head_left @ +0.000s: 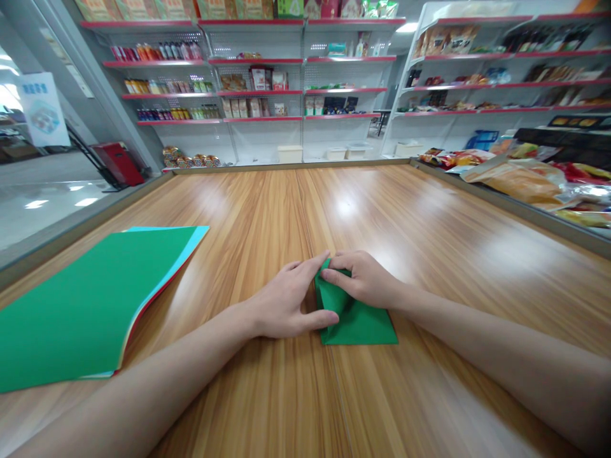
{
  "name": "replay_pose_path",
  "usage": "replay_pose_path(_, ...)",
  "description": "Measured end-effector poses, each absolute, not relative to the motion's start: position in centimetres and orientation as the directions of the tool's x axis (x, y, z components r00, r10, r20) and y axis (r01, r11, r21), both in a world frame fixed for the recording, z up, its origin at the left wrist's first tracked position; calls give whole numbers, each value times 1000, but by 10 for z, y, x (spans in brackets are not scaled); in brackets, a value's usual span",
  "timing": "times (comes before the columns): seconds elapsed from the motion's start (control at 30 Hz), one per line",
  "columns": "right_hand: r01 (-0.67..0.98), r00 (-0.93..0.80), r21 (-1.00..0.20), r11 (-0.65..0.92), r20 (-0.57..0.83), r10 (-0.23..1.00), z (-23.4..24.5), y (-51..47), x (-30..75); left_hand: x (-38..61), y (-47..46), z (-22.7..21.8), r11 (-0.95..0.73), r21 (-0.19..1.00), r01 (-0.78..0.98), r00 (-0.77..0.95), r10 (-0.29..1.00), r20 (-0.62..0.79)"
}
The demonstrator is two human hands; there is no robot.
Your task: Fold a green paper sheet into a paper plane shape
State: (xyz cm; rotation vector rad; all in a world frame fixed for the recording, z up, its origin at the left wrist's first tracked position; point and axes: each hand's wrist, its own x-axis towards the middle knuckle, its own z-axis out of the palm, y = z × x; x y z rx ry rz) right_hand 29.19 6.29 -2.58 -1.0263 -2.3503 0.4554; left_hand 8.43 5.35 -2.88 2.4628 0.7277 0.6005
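Observation:
A small folded piece of green paper [357,321] lies on the wooden table [267,210] in front of me. My left hand [285,300] rests on its left side, index finger stretched to the top corner and thumb pressing the lower fold. My right hand [363,278] lies over the paper's upper right part, fingertips pinching the top corner next to my left index finger. Both hands are pressed on the paper, which stays flat on the table.
A stack of coloured sheets [86,305], green on top with blue and red beneath, lies at the left. Snack packets [525,181] fill a bin along the right edge. Store shelves [258,83] with goods stand behind the table.

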Motion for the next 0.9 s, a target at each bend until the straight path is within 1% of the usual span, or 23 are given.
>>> replay_pose_path(0.13, 560, -567, -517, 647, 331, 754, -28, 64, 293, 79, 56, -25, -773, 530, 349, 851, 498, 165)
replay_pose_path(0.2, 561, -562, -522, 643, 330, 758, -29, 64, 293, 77, 57, -23, -777, 514, 364, 874, 476, 100)
replay_pose_path(0.3, 579, -549, -530, 620, 309, 777, -30, 65, 293, 80, 54, -20, -744, 495, 448, 863, 505, -22)
replay_pose_path(0.47, 616, -543, -502, 607, 287, 789, -30, 65, 294, 88, 47, -11, -663, 454, 595, 792, 581, -189)
replay_pose_path(0.57, 616, -542, -502, 607, 288, 789, -29, 65, 294, 90, 46, -9, -648, 433, 627, 772, 592, -231)
replay_pose_path(0.9, 614, -548, -504, 607, 280, 788, -30, 65, 295, 91, 47, -7, -623, 421, 659, 747, 607, -271)
